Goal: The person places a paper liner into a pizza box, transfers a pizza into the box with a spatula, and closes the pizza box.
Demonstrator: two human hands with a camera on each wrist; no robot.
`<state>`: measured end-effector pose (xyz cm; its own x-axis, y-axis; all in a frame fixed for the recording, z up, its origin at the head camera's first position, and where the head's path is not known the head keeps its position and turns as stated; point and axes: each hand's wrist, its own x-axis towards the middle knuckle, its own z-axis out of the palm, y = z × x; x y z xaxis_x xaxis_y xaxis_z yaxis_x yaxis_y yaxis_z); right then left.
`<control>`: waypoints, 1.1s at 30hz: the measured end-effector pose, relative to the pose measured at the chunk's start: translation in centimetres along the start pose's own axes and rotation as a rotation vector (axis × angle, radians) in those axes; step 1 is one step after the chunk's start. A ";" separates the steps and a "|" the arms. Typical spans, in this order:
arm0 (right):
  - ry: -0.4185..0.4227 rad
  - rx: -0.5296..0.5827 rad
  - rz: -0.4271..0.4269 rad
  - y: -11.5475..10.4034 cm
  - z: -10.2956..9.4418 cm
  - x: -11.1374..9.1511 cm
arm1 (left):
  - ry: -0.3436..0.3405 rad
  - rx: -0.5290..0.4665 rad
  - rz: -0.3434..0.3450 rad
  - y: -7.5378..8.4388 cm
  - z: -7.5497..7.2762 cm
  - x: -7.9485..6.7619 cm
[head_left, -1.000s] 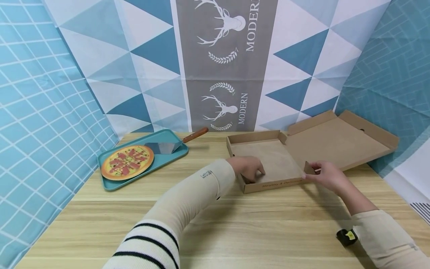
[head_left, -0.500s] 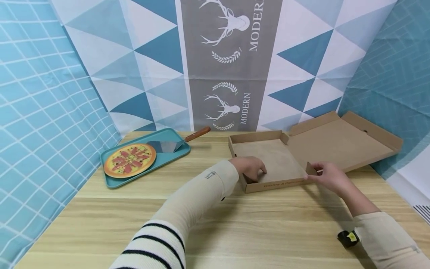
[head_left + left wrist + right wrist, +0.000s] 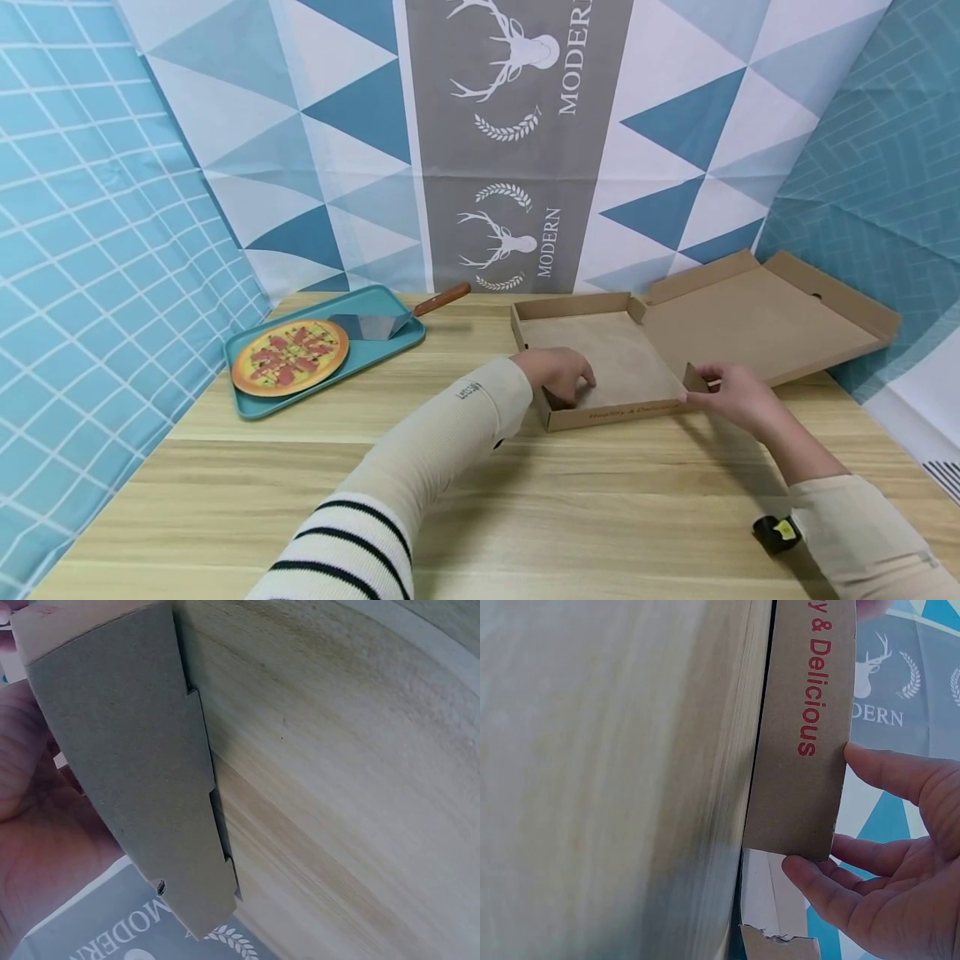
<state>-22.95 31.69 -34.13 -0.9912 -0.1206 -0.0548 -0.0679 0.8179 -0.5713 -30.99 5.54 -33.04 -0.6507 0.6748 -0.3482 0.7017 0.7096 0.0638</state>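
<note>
An open pizza box (image 3: 618, 354) lies on the table, its lid (image 3: 750, 321) folded out to the right. My left hand (image 3: 558, 375) reaches over the box's left wall, its curled fingers holding the front left corner. The left wrist view shows its palm behind the side wall (image 3: 127, 772); most of its fingers are hidden. At the front right corner, my right hand (image 3: 731, 396) pinches the cardboard. In the right wrist view, the thumb touches the top edge of the lettered front wall (image 3: 802, 765), and other fingers touch its end.
A teal tray (image 3: 258, 408) at the left holds a pizza (image 3: 291, 358) and a pizza server (image 3: 375, 327) whose wooden handle sticks out over the rim. A black and yellow object (image 3: 777, 533) sits by my right sleeve. Patterned cloth walls stand behind and beside the table (image 3: 315, 492).
The head view has shifted slightly, so the scene sits a little further right. Both hands stay at the box's front corners, and the box stays in place.
</note>
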 end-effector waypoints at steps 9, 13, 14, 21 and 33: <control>0.008 0.011 -0.002 -0.6 0.0 0.1 | 0.078 -0.029 0.016 -0.3 -0.6 -0.7; 0.047 -0.042 -0.023 -1.1 0.0 0.1 | 0.130 -0.021 0.027 -0.6 -0.8 -0.9; 0.070 -0.061 -0.041 -1.2 0.1 0.1 | 0.140 -0.015 0.032 -0.7 -0.9 -0.9; 0.268 -0.148 -0.245 -2.9 1.1 0.0 | 0.211 0.042 0.089 -0.8 -1.5 -1.6; 0.194 -0.032 -0.326 -5.9 2.3 0.1 | 0.321 -0.065 0.192 -0.8 -1.2 -3.8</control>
<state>-22.43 25.59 -32.66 -0.9199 -0.2710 0.2835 -0.3837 0.7716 -0.5074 -29.40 2.64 -30.67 -0.5740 0.8187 -0.0144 0.8066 0.5684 0.1624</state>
